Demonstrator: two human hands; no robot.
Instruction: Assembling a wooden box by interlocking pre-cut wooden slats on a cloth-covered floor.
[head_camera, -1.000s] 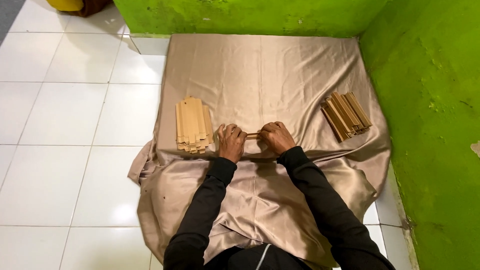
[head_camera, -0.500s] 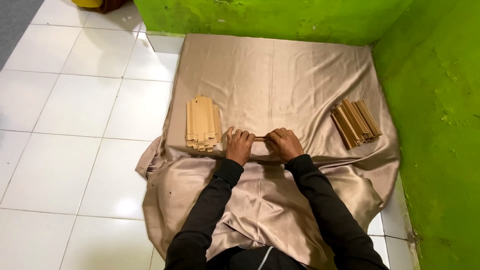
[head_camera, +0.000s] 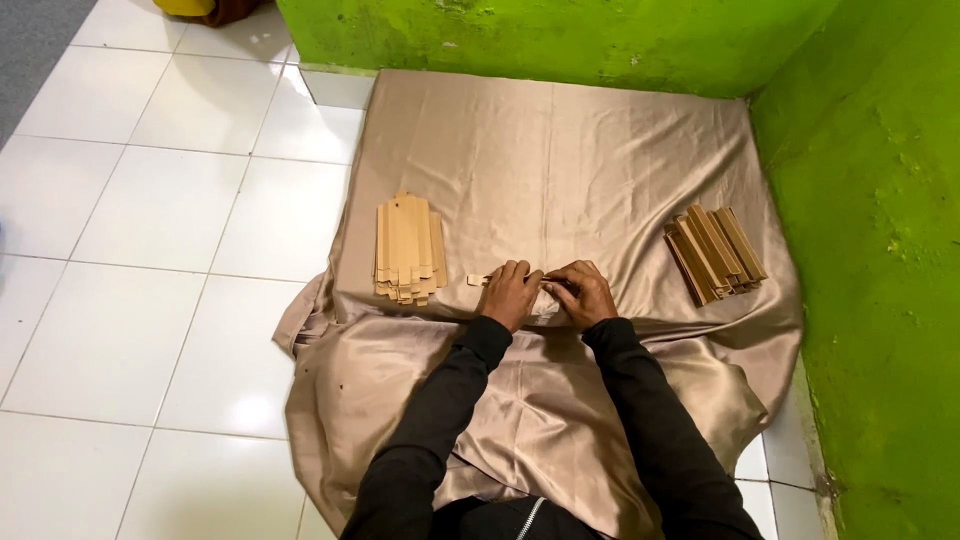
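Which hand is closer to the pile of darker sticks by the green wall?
Right. The right hand is on the pile's side, though apart from the darker sticks; the left hand is farther, beside the lighter pile.

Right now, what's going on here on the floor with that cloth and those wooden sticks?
A person in black sleeves works over a shiny beige satin cloth spread on the white tiled floor. The left hand and right hand together hold one thin pale wooden strip low on the cloth. A stack of pale flat wooden strips lies left of the hands, and a darker bundle of wooden strips lies to the right, near the green wall.
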